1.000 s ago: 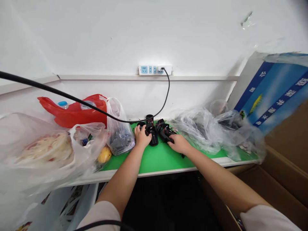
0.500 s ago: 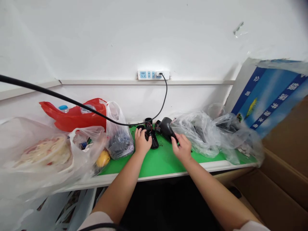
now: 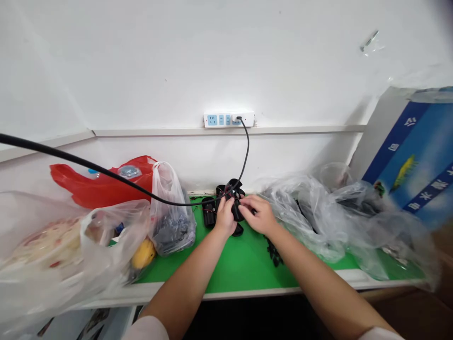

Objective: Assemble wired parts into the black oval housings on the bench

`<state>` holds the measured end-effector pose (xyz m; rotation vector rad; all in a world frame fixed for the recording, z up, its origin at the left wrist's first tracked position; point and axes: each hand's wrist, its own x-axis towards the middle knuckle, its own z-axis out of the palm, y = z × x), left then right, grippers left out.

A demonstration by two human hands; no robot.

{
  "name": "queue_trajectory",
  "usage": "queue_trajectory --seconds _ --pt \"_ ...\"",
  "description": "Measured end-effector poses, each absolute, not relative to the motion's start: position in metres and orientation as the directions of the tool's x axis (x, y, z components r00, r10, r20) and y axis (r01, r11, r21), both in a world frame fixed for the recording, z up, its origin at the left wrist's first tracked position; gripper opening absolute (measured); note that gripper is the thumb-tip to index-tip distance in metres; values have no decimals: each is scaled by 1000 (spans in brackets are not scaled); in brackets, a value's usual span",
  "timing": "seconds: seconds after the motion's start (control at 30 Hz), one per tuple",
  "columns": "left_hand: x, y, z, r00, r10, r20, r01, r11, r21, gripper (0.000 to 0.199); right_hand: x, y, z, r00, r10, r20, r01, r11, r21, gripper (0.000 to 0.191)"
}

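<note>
My left hand (image 3: 225, 218) is closed round a black plastic housing (image 3: 238, 213) over the green tabletop, with some wiring showing at its top. From the other side, the fingertips of my right hand (image 3: 260, 215) pinch at the same housing; any small part between them is hidden. Just left of my left hand lies a black battery-case-like part (image 3: 209, 215) with thin red wires. Another black piece (image 3: 238, 230) lies partly under my left hand. Several small black parts (image 3: 274, 252) are heaped beside my right forearm.
A black cable (image 3: 106, 169) runs from the wall power strip (image 3: 229, 119) across the view, passing in front of the housing. Plastic bags (image 3: 173, 222) and a red bag (image 3: 102, 186) crowd the left. Clear bags (image 3: 311, 217) and a blue carton (image 3: 406, 160) stand right.
My hands have come together at the black housing. The dark grey handled piece my right hand held is no longer distinguishable. The small black heap now shows, and the view has shifted.
</note>
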<state>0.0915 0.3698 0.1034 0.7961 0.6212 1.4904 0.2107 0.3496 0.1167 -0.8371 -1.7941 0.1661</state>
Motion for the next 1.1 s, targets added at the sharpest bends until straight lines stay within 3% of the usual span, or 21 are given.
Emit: queue_trajectory --seconds 0.13,0.23,0.4,0.6,0.87,0.93,1.1 --pt "85 368 97 159 986 49 -575 53 817 48 229 367 117 78 824 561 198 539 -819 28" --pt "80 363 93 248 968 35 -495 95 864 54 232 368 101 87 866 492 62 488 -870 32" --pt "82 360 90 220 973 64 -337 14 942 52 224 358 81 11 781 624 94 621 -778 31" --pt "88 355 90 262 965 30 -272 44 961 56 224 353 92 74 718 692 194 670 -717 20" --pt "85 355 100 296 950 -99 -497 242 833 36 236 350 103 302 526 795 446 659 -606 18" --pt "84 358 101 261 958 -116 -552 246 797 34 239 347 101 208 467 859 511 697 -503 19" --pt "81 363 102 157 981 -116 -636 191 748 28 238 339 91 -222 316 923 561 815 -144 33"
